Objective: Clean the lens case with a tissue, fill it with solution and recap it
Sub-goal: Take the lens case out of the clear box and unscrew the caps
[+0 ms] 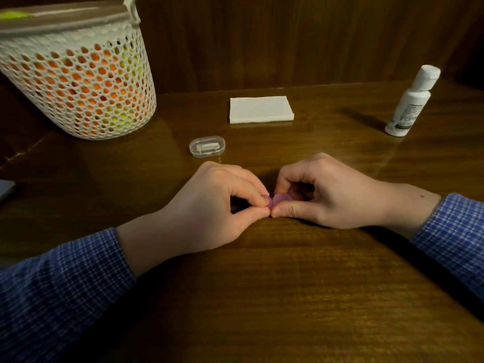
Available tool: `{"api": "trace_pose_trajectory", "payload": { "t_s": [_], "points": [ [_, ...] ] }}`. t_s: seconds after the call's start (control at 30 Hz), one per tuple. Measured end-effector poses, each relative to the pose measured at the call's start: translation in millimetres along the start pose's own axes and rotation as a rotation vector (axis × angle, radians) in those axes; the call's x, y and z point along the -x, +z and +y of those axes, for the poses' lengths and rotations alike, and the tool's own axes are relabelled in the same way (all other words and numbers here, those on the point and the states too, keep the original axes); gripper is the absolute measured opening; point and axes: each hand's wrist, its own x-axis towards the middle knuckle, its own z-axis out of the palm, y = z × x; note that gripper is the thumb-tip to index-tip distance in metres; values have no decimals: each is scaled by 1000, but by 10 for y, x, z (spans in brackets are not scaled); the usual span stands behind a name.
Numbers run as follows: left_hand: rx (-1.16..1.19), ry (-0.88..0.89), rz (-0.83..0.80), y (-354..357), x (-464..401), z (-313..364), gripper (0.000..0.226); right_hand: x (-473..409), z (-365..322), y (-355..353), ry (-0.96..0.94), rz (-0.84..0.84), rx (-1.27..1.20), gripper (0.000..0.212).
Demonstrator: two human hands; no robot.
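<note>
A small purple lens case (pixel 280 199) sits low over the wooden table (pixel 288 284), mostly hidden by my fingers. My left hand (pixel 220 205) pinches its left end between thumb and forefinger. My right hand (pixel 324 192) grips its right end, fingers curled over the cap. A folded white tissue stack (pixel 260 110) lies at the back middle. The white solution bottle (pixel 411 103) stands capped at the back right.
A white mesh basket (pixel 78 82) with orange and yellow contents stands at the back left. A small clear plastic box (pixel 207 146) lies just beyond my left hand. A dark wooden wall (pixel 288 35) closes the back. A grey edge (pixel 5 188) shows far left.
</note>
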Motion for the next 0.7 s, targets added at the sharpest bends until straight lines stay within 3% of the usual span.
{"api": "trace_pose_trajectory", "payload": {
  "t_s": [0.4,0.7],
  "points": [
    [10,-19,-36,-19,-24,-14,15,-34,86,-52,-60,-76,-67,24],
    [7,25,14,25,-9,-50,10,-9,53,6,-22,-3,11,29]
  ]
}}
